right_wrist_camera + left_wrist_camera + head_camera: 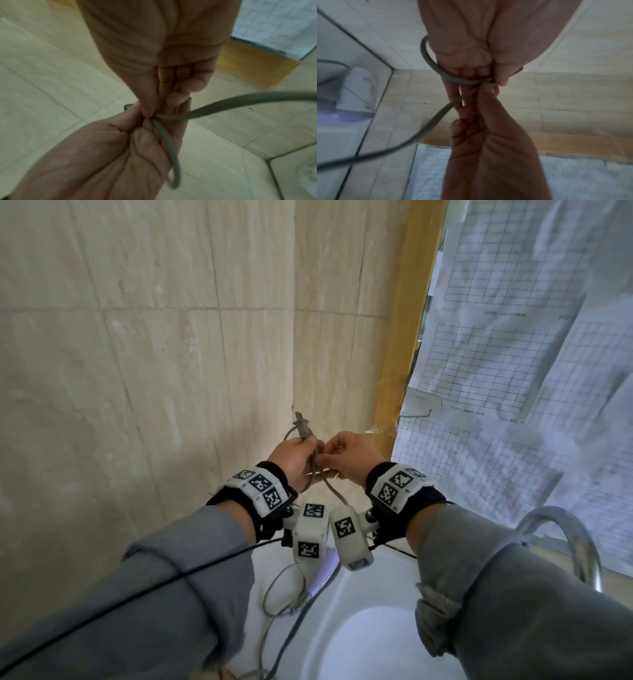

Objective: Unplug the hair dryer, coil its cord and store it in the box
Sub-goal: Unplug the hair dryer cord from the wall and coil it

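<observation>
The grey cord [334, 491] is held up before the tiled wall by both hands. My left hand [291, 457] grips a small loop of it, and the plug [302, 426] sticks up above the fist. In the left wrist view the loop [426, 59] curves round the left hand [479, 81]. My right hand [349, 455] pinches the cord right beside the left; the right wrist view shows the right hand [154, 108] pinching where the strands cross. The white and lavender hair dryer [356, 92] lies on the counter below, mostly hidden in the head view. No box is in view.
Loose cord loops [281, 594] lie on the counter next to the white sink basin [370, 645]. A chrome faucet [575, 539] arches at the right. Gridded paper sheets [513, 337] hang at the right, past a wooden frame [404, 337]. Beige tiled wall [154, 337] is close ahead.
</observation>
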Motion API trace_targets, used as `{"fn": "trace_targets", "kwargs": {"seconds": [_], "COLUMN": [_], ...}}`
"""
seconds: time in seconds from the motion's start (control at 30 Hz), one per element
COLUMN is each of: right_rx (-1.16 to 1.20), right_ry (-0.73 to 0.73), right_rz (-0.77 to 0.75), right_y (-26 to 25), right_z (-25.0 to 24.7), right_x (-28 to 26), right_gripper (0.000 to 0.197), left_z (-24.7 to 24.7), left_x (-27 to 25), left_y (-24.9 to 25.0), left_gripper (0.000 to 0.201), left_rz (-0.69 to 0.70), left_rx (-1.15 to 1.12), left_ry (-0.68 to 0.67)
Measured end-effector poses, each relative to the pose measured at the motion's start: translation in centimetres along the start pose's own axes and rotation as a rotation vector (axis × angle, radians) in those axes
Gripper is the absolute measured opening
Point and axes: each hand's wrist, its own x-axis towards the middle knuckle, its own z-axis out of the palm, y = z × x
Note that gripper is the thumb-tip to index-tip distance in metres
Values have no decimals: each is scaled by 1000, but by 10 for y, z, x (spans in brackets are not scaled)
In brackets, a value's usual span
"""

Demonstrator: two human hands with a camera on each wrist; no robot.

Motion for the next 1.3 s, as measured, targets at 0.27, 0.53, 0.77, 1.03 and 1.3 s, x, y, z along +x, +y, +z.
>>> {"fn": "trace_targets", "kwargs": {"seconds": [0.27, 0.53, 0.77, 1.03, 1.3], "right_rx": [-440, 136, 286, -168, -1004], "right_ry": [-443, -394, -761, -787, -470], "right_rz": [150, 278, 136, 79, 82], "right_y": [28, 45, 16, 22, 61], "right_z": [-6, -17, 1, 6, -17], "right_x": [-14, -11, -19, -22, -8], "right_gripper": [8, 28, 46, 22, 28], "left_z": [-25, -41, -32, -38, -30], "left_x": [14, 11, 10, 4, -16], "left_y": [29, 36, 40, 43, 55], "left_gripper": [40, 56, 46, 56, 36], "left_rz": [-11, 16, 96, -19, -294], "left_rx": [-675, -671, -646, -694, -485], "left_ry": [6, -224, -122, -367, -875]}}
